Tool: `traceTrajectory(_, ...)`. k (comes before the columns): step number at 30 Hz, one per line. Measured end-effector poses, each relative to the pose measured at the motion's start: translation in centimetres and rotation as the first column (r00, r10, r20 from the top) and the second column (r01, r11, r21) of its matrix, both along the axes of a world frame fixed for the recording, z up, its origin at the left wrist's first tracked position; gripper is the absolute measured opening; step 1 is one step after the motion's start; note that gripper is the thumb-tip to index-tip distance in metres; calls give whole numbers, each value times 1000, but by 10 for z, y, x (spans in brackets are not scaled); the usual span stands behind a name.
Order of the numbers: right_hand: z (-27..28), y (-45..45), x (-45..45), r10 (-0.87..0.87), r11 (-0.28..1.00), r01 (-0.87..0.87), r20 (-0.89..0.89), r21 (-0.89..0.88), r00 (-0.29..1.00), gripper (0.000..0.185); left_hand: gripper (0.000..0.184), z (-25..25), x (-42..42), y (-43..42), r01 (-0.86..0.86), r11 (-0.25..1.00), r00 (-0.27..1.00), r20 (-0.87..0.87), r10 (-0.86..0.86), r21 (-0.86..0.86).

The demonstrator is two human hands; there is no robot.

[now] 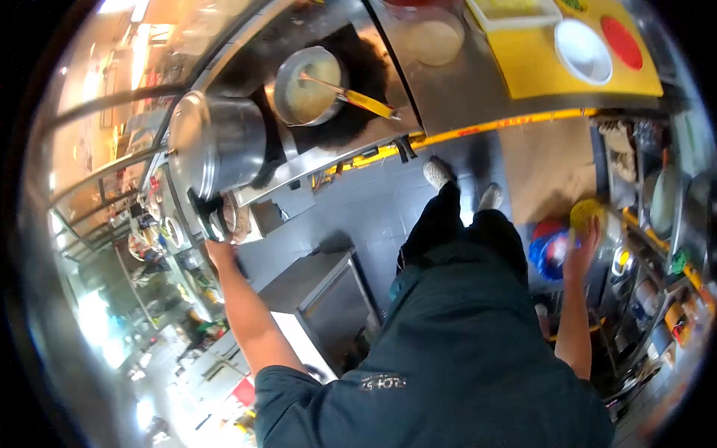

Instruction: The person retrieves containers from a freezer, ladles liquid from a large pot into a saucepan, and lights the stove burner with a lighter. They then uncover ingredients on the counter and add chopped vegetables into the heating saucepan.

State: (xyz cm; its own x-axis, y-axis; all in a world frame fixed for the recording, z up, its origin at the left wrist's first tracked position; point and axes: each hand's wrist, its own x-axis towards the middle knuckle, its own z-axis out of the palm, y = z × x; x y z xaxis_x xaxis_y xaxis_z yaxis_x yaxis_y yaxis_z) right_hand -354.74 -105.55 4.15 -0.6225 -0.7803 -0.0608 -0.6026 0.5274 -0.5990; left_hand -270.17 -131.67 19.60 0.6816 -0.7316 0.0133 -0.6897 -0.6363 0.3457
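My left hand (219, 252) is closed around a black handle (203, 214) beside a large lidded metal pot (235, 142). What the handle belongs to is partly hidden. On the stove, a smaller saucepan (279, 93) holds a pale liquid, with a yellow-handled utensil (370, 104) resting in it. Out to the right, my right hand (582, 250) has its fingers stretched out and slightly blurred. It is close to a yellow bowl-like item (587, 212) and a blue basin (547, 257); whether it touches them I cannot tell.
A yellow board (538, 75) on the counter carries a white bowl (582, 52), a red disc (621, 43) and a white tray (515, 16). Crowded shelves (657, 246) line the right. A steel cabinet (310, 280) stands at lower left, by the grey tiled floor (358, 198).
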Motion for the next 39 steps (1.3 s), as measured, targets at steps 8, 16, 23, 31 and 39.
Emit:
traceTrajectory(8, -118, 292, 24, -942, 331, 213, 335, 919, 14, 64, 27, 14, -7, -16, -184, 955, 973, -98, 211, 231)
traceTrajectory(16, -159, 378, 49, -917, 352, -215, 382, 911, 116, 89, 21, 18, -16, -24, -307, 892, 939, -51, 342, 331)
traceTrajectory(23, -170, 366, 58, -963, 242, -136, 221, 961, -154, 92, 19, 14, -19, -26, -352, 878, 924, -32, 382, 324)
traceTrajectory(31, -169, 383, 61, -1000, -19, -128, -19, 992, 6, 83, 25, 19, -16, -26, -322, 854, 937, 7, 350, 408)
traceTrajectory(39, -184, 421, 58, -1000, -2, -183, -4, 983, -15, 77, 26, 20, -3, -27, -364, 847, 920, 7, 392, 389)
